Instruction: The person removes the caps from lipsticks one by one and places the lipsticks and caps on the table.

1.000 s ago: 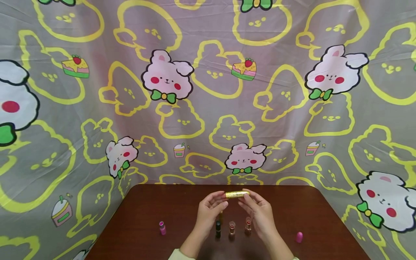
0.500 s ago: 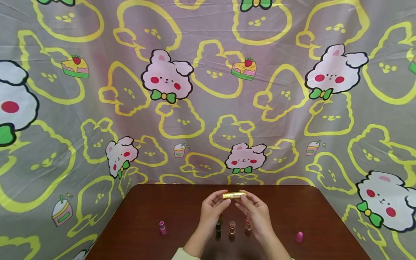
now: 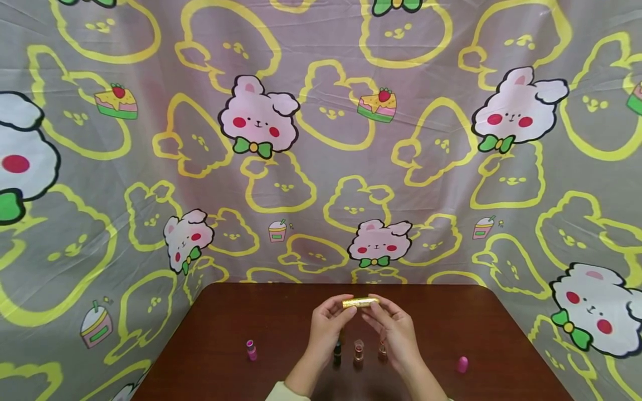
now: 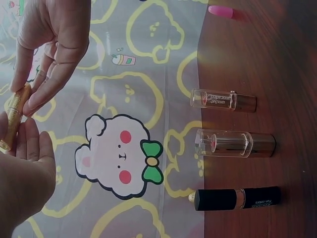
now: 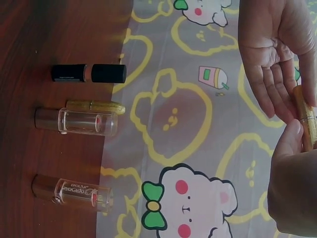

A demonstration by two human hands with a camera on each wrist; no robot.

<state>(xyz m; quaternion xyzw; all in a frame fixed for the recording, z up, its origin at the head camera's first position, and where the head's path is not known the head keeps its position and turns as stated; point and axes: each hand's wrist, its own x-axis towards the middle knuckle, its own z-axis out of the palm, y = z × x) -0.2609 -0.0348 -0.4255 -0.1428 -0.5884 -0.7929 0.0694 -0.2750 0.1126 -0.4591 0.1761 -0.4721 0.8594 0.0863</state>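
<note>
A shiny gold lipstick tube [image 3: 360, 302] is held level above the table, between both hands. My left hand [image 3: 327, 328] pinches its left end with thumb and fingers. At its right end my right hand [image 3: 396, 329] grips it the same way. A thin seam shows around the tube [image 5: 308, 118] in the right wrist view. Beneath the hands stand a black lipstick [image 4: 237, 198] and two lipsticks with clear caps, one nearer the middle [image 4: 235, 144] and one farther right [image 4: 224, 100]. Another slim gold tube [image 5: 94, 107] stands behind them.
On the left of the brown table [image 3: 220, 317] stands an open pink tube [image 3: 252, 350]. A pink cap [image 3: 462, 365] sits on the right. A grey curtain [image 3: 311, 167] printed with cartoon rabbits surrounds the table's back and sides.
Both hands have come slightly closer together, and the gold tube has shifted a little to the left. The lipsticks on the table have stayed where they were.
</note>
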